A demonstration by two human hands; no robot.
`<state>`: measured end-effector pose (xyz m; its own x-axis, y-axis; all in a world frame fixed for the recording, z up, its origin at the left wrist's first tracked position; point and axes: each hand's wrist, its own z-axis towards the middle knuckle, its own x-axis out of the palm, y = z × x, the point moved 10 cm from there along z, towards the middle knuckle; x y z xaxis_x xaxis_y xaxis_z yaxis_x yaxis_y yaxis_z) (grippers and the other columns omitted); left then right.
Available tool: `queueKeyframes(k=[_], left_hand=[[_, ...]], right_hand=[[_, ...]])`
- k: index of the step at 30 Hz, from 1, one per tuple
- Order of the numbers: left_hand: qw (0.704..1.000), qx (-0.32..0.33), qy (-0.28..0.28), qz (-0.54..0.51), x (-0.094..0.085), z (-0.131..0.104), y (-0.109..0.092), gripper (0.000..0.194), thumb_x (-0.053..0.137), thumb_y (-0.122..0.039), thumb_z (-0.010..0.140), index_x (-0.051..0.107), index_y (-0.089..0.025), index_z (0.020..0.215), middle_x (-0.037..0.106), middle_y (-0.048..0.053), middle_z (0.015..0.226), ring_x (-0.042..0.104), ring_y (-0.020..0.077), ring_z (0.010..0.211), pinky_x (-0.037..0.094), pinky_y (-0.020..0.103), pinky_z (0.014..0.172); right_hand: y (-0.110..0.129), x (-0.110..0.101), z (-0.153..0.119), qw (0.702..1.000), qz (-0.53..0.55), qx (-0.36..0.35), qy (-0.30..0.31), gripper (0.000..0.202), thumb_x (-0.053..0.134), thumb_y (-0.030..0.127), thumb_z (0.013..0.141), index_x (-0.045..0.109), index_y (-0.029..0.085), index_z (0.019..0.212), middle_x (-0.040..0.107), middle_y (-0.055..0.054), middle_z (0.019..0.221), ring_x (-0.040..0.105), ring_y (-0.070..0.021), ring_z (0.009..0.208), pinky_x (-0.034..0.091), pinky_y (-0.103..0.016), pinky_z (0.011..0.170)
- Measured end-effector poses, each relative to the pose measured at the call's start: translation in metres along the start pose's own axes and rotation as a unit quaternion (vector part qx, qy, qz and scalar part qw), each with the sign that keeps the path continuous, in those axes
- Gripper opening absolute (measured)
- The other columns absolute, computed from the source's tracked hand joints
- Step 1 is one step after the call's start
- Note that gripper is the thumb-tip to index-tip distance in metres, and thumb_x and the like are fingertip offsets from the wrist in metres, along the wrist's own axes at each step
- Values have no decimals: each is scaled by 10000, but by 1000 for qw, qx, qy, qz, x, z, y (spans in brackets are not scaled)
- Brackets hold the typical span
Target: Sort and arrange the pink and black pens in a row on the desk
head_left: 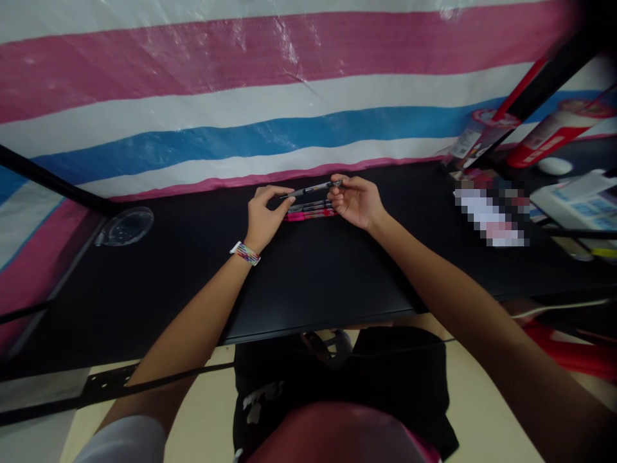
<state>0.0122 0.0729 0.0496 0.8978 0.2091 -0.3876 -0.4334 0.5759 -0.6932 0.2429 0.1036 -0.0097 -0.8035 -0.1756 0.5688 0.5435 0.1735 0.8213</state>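
Both hands (308,202) grip pen (313,189) between fingertips.

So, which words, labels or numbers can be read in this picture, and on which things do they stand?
No text can be read.
Red cylinder: print on its label is too blurred.
Papers at the right: blue print, too small.
Pen held between left hand and right hand: markings too small.
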Motion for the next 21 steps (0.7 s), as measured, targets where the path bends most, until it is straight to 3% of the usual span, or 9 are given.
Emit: queueKeyframes(k=[12, 16, 21], left_hand=[[1000, 5, -2, 27, 1, 0, 1, 77, 847, -259, 977, 859, -298, 1042, 874, 13, 1074, 753, 265, 1062, 591, 457, 1022], [1000, 6, 3, 12, 1, 0, 3, 106, 845, -237, 972, 859, -302, 1054, 875, 14, 1082, 758, 260, 1051, 598, 458, 1017], [1000, -9, 11, -7, 3, 1, 9, 103, 843, -270, 978, 860, -298, 1075, 874, 26, 1106, 764, 256, 1050, 604, 454, 1027]], right_hand=[[-5, 7, -2, 994, 102, 28, 12, 219, 726, 293, 798, 729, 209, 1000, 655, -18, 767, 538, -139, 673, 504, -240, 574], [-6, 7, -2, 995, 95, 35, 8, 214, 726, 237, 766, 723, 202, 976, 614, -5, 735, 508, -124, 654, 441, -212, 526], [-6, 3, -1, 997, 66, 35, -5, 194, 726, 270, 796, 722, 219, 983, 626, -8, 760, 509, -137, 657, 471, -245, 539]])
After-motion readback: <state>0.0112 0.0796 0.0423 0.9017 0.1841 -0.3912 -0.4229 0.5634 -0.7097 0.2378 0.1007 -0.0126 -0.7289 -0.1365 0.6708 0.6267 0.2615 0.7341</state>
